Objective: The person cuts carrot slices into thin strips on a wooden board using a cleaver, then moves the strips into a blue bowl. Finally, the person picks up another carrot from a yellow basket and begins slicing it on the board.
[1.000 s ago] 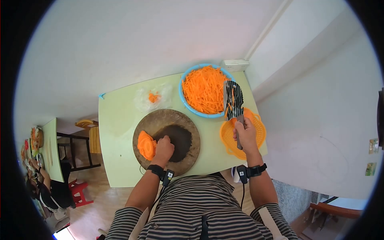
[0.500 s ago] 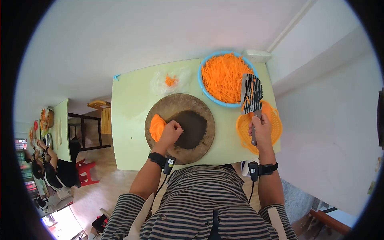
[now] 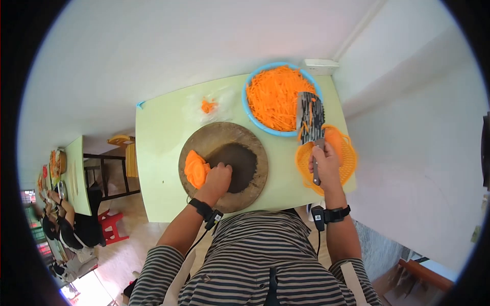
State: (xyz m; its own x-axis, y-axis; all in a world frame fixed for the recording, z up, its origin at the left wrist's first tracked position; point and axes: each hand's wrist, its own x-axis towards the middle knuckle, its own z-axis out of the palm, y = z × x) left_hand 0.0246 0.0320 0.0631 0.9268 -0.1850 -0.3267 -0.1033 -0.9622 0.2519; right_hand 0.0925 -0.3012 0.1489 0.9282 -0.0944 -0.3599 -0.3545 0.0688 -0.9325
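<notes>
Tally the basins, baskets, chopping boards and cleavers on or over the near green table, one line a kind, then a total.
Basin: 1
Basket: 1
Chopping board: 1
Cleaver: 1
Total: 4

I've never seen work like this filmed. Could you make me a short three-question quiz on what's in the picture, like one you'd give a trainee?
1. What tool is in the person's right hand?
2. True or false: the basket is left of the board, as the person sees it.
3. Fill in the blank: the blue bowl is heaped with orange ____.

Key:
1. A cleaver.
2. False; it is to the right.
3. Shreds.
</notes>
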